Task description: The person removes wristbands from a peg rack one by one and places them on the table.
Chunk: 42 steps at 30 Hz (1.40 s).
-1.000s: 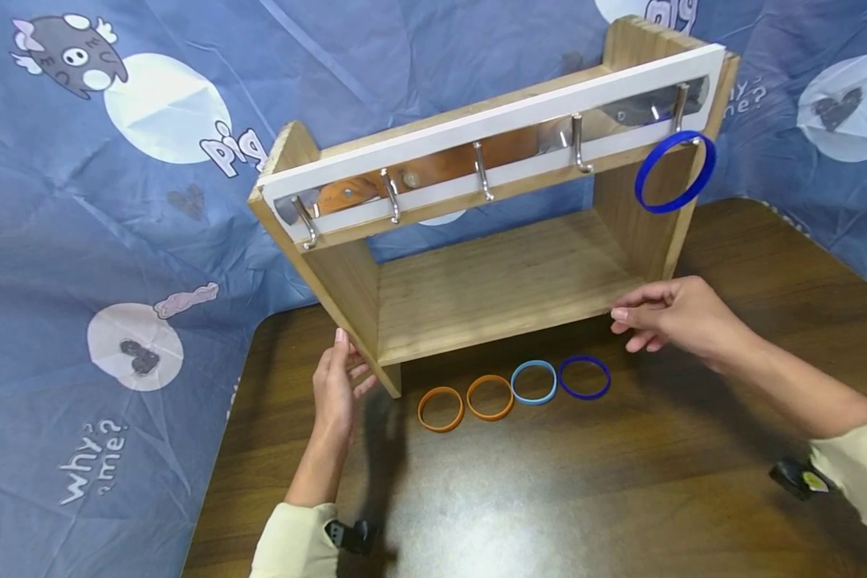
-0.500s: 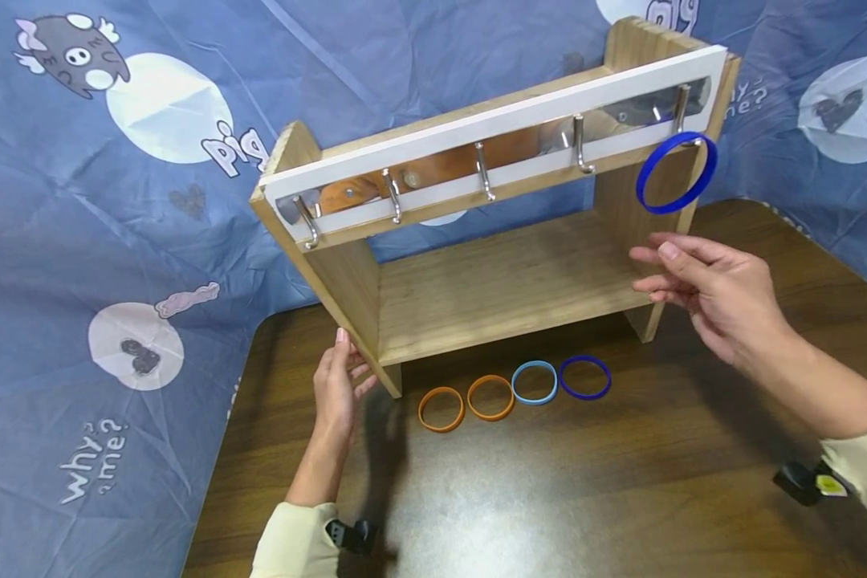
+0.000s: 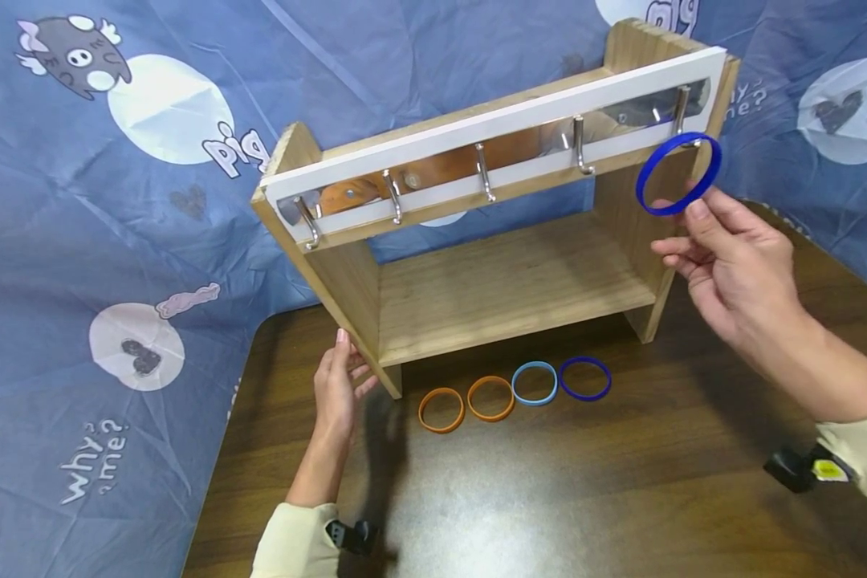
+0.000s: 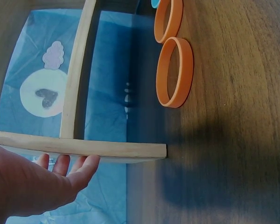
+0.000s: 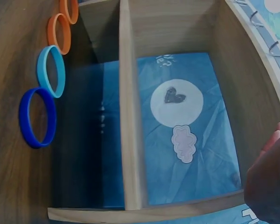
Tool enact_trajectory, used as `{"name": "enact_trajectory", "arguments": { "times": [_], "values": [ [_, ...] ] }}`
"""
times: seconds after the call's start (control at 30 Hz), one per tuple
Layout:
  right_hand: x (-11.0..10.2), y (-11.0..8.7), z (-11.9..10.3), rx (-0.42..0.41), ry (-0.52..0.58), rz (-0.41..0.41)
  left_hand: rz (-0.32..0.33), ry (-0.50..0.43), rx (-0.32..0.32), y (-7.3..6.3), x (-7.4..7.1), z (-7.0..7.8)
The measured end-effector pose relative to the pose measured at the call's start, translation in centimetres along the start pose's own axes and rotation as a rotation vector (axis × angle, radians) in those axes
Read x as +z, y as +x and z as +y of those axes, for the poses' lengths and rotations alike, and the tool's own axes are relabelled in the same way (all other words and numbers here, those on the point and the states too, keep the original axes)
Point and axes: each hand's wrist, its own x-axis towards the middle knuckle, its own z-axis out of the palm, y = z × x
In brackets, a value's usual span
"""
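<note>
A dark blue wristband [image 3: 646, 181] hangs from the rightmost metal hook on the wooden shelf rack [image 3: 520, 281]. My right hand [image 3: 747, 265] pinches its lower right edge, thumb in front and a fingertip showing through the loop. In the right wrist view only part of that hand [image 5: 270, 177] appears, at the right edge. My left hand [image 3: 338, 389] rests against the rack's left side panel, low down. The left wrist view shows its relaxed fingers [image 4: 86, 170] touching the panel's outer face.
On the table before the rack lie two orange wristbands [image 3: 441, 429] in a row with a light blue wristband [image 3: 535, 401] and another dark blue wristband [image 3: 585, 396]. Several metal hooks [image 3: 482, 172] line the rack's white top rail. A blue printed cloth [image 3: 166, 265] hangs behind.
My right hand has risen from the shelf's lower right corner to the hanging dark blue wristband and taken hold of its lower edge. My left hand has stayed in place.
</note>
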Motion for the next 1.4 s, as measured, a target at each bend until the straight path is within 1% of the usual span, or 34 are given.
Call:
{"name": "enact_trajectory", "arguments": {
  "times": [0.27, 0.43, 0.63, 0.73, 0.83, 0.97, 1.0, 1.13, 1.3, 1.4],
  "values": [
    [0.1, 0.0, -0.9, 0.017, 0.114, -0.011, 0.004, 0.011, -0.014, -0.1, 0.0, 0.0],
    [0.6, -0.1, -1.6, -0.011, 0.169, -0.045, 0.003, 0.003, -0.016, 0.0, 0.0, 0.0],
    [1.6, -0.4, -2.6, -0.060, 0.184, -0.060, 0.000, 0.004, -0.014, 0.0, 0.0, -0.1],
    [1.8, -0.8, -2.8, -0.072, 0.178, -0.077, -0.002, -0.007, -0.011, 0.0, 0.0, -0.2],
    [1.7, -1.2, -2.8, -0.086, 0.116, -0.094, -0.001, -0.013, -0.011, 0.0, 0.0, -0.2],
    [1.0, -1.7, -2.6, -0.093, -0.028, -0.121, 0.000, -0.013, -0.012, 0.0, -0.1, -0.2],
    [0.7, -1.8, -2.6, -0.085, -0.046, -0.131, 0.000, -0.012, -0.013, 0.0, 0.0, -0.2],
    [-0.6, -2.4, -2.0, -0.035, -0.143, -0.172, -0.003, -0.009, -0.016, 0.0, 0.0, -0.1],
    [-2.3, -3.5, -0.8, 0.057, -0.293, -0.162, -0.013, 0.003, -0.013, 0.1, -0.1, -0.2],
    [-3.3, -3.9, -0.2, 0.110, -0.339, -0.149, -0.011, 0.004, -0.008, 0.1, -0.1, -0.1]
  ]
}}
